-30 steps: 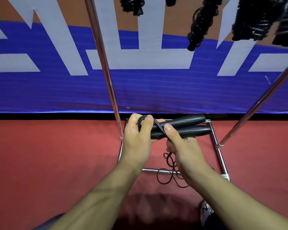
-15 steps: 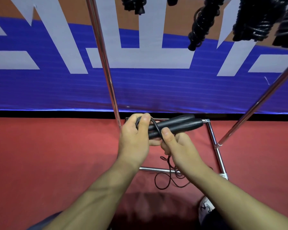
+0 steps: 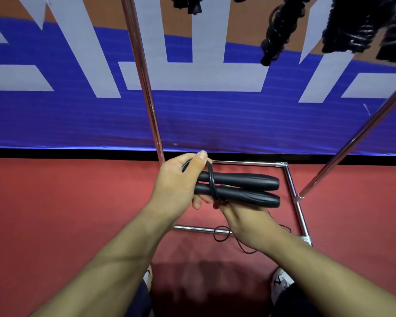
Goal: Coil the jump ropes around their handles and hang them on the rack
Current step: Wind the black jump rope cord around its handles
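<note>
Two black jump-rope handles (image 3: 242, 188) lie side by side, pointing right, above the rack's base. My left hand (image 3: 181, 181) grips their left ends, thumb on top. One turn of black cord (image 3: 212, 181) loops around both handles beside that thumb. My right hand (image 3: 245, 216) is under the handles, its fingers hidden below them where the cord comes down. The loose cord (image 3: 222, 234) trails on the red floor. Several coiled black ropes (image 3: 274, 35) hang from the top of the chrome rack (image 3: 144, 72).
The rack's chrome base frame (image 3: 290, 186) sits on the red floor (image 3: 66, 213), with a slanted pole (image 3: 357, 138) at right. A blue and white banner wall (image 3: 215, 115) stands close behind. My shoes (image 3: 281, 280) show at the bottom.
My right hand has dropped from the top of the handles to underneath them, carrying the cord down around them. The handles now sit level, and the left hand kept its grip.
</note>
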A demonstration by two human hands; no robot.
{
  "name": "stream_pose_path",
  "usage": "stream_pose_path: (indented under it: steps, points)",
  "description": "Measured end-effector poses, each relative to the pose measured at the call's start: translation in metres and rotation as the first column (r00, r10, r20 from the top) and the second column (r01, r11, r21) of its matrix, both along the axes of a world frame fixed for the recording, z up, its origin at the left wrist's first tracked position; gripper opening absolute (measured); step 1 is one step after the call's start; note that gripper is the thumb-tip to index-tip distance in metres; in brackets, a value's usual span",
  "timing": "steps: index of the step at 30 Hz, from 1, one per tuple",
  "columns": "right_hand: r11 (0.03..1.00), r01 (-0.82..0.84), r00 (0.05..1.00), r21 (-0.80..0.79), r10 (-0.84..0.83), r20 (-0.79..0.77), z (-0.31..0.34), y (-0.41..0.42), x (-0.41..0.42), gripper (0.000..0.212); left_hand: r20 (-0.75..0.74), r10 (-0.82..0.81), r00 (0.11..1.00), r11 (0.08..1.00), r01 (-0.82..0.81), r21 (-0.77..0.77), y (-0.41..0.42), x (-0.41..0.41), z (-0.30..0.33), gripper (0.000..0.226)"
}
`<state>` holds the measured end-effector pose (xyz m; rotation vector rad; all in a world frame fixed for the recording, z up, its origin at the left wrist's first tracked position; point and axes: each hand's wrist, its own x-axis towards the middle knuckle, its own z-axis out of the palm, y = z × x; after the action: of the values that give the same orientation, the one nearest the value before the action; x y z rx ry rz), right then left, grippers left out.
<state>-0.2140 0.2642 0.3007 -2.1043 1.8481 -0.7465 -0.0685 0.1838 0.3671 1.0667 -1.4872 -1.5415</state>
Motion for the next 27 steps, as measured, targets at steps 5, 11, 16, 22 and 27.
stream_pose_path:
  steps: [5, 11, 16, 22, 27]
  points:
    - [0.996, 0.085, 0.982, 0.006, -0.085, 0.169, 0.006, -0.014, -0.02, 0.023, 0.035, -0.17, 0.985, 0.984, 0.168, 0.066, 0.0, 0.004, 0.004, 0.032]
    - [0.98, 0.194, 0.916, -0.049, -0.163, 0.367, 0.026, -0.014, -0.033, 0.02, 0.216, -0.356, 0.909, 0.934, 0.341, 0.105, -0.002, 0.012, 0.002, 0.031]
    - [0.972, 0.234, 0.904, -0.027, -0.207, 0.375, 0.032, -0.011, -0.038, 0.023, 0.367, -0.285, 0.885, 0.955, 0.293, 0.035, -0.003, 0.01, -0.011, 0.027]
    - [0.963, 0.199, 0.959, -0.18, -0.153, 0.24, 0.037, -0.008, -0.021, 0.033, 0.379, 0.104, 0.92, 0.975, -0.019, -0.221, -0.012, 0.005, -0.023, 0.021]
    - [0.982, 0.113, 0.979, -0.154, -0.084, 0.183, 0.022, 0.002, 0.008, 0.033, 0.127, 0.279, 0.952, 0.954, -0.26, -0.147, -0.01, -0.002, -0.02, 0.019]
